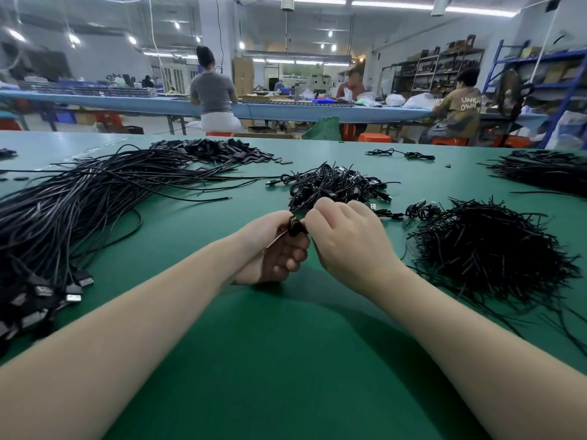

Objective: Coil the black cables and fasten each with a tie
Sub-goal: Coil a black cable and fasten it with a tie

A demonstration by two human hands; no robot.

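Mid-batch. Left hand has its fingers curled round a small coiled cable; right hand is curled and pinching at the coil's top, likely twisting a tie, though the tie itself is hidden. Just beyond the fingertips lies the done pile of coiled cables. Far left of the fingers sprawls a big bundle of loose cables, still uncoiled. Right of the fingers sits the heap of ties. By my estimate, most of the work is left.
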